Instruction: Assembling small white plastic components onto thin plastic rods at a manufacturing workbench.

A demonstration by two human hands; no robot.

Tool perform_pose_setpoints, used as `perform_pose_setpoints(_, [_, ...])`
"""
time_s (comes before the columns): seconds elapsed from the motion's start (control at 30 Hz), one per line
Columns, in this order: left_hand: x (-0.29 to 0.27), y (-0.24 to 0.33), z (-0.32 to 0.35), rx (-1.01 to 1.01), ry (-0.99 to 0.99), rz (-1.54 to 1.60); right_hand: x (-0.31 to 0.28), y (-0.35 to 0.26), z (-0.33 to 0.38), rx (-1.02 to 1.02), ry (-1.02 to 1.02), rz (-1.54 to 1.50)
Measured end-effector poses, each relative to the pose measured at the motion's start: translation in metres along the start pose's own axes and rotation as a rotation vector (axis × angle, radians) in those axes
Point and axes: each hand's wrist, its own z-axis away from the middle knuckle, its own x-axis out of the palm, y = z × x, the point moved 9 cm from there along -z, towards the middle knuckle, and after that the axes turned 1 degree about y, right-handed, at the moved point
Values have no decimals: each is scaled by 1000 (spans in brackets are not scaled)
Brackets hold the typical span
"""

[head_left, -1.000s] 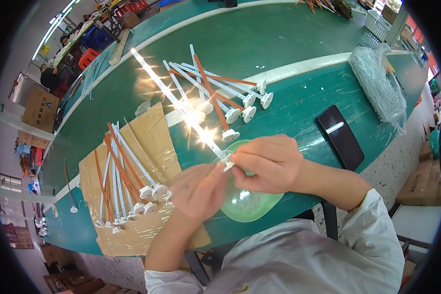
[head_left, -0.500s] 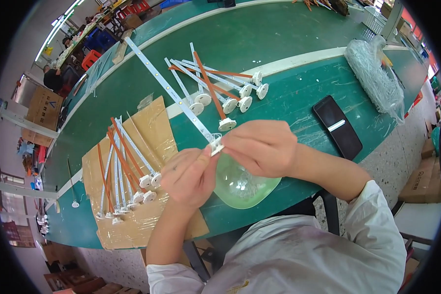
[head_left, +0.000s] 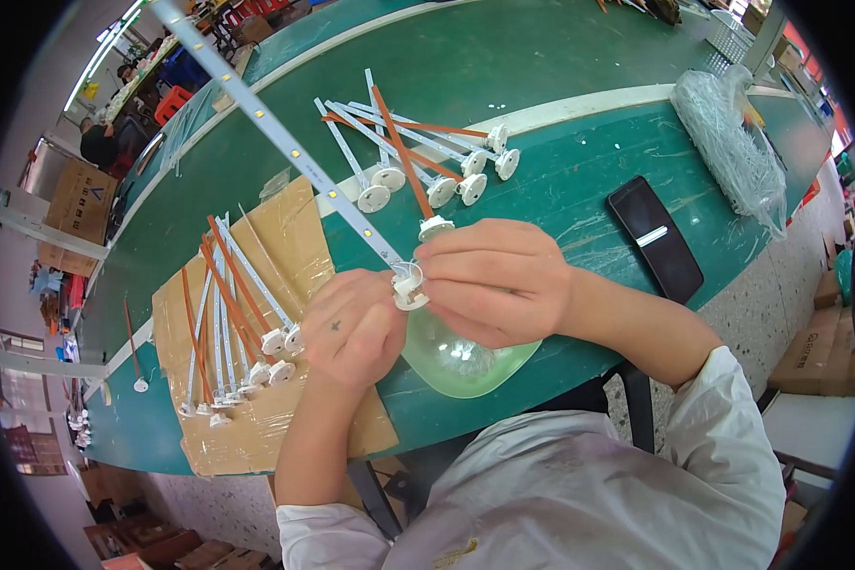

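A long white LED strip point(head_left: 294, 152) slants up and to the left from between my hands. Its lower end meets a round white end cap point(head_left: 409, 294) with thin white wires at the joint. My left hand point(head_left: 351, 328) is closed on the cap's left side, fingers curled. From the right, my right hand point(head_left: 499, 280) pinches the same cap; its fingertips are partly hidden. Just below sits a light green bowl point(head_left: 489, 380) with clear shiny bits inside. Beyond my right hand stands another white cap point(head_left: 435, 228) with an orange-brown strip.
Several capped strips point(head_left: 418, 142) lie crossed on the green table point(head_left: 560, 171). More capped strips point(head_left: 228, 304) rest on a cardboard sheet point(head_left: 351, 432) at left. A black phone point(head_left: 655, 242) and a clear plastic bag of strands point(head_left: 731, 142) lie at right.
The held strip has swung nearer, its far end now reaching the top edge. Its cap has turned and shows more between my hands, which have shifted slightly left.
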Motion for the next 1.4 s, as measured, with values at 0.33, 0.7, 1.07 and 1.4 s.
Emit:
perform_pose_setpoints(0.33, [14,-9,0,-18,-48,31,9,24,6,215,-54,-158])
perform_pose_setpoints(0.7, [22,-40,16,-460,-143,138,3,53,21,691,-45,-83])
perform_pose_setpoints(1.07, [41,-63,42,-674,-167,142,72,38,56,641,-792,27])
perform_pose_setpoints(1.4, [33,-56,31,-555,-138,164,64,29,49,501,-737,-40])
